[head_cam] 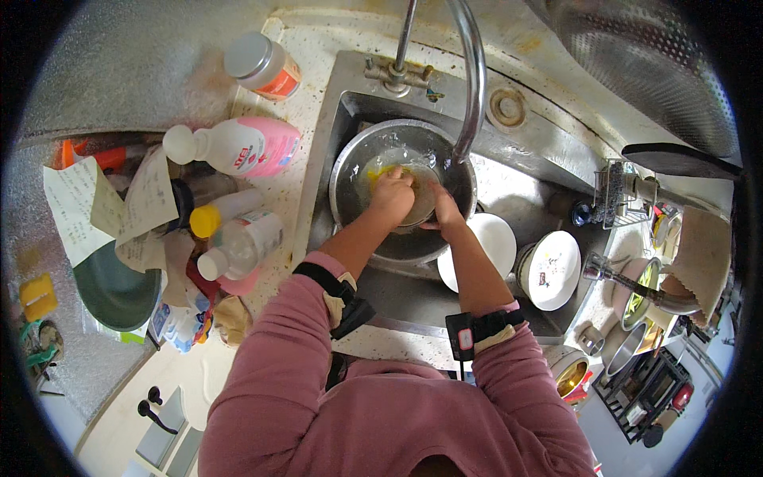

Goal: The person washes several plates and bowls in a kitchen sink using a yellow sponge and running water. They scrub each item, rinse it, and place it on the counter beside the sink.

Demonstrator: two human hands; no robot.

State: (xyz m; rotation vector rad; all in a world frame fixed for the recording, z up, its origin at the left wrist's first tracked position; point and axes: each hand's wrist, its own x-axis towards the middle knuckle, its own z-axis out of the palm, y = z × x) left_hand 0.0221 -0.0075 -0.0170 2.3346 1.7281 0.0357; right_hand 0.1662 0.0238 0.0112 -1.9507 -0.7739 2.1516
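A large stainless steel basin (344, 222) rests in the sink under the curved faucet spout (475, 77). Inside it is a round bowl (423, 206), its material hard to tell amid the wet, shiny surfaces. My left hand (394, 194) is pressed into that bowl on a yellow scrubbing cloth or sponge (375, 173), mostly hidden under the fingers. With thumb and fingers around the bowl's right rim, my right hand (446, 208) holds it. A white bowl (492, 241) lies beside the basin, partly behind my right forearm.
Stacked bowls (551, 271) with a printed pattern sit in the sink's right side. Left on the counter are a pink pump bottle (256, 146), a clear plastic bottle (247, 244) and a silver-lidded jar (265, 65). A wire rack (626, 197) stands at right.
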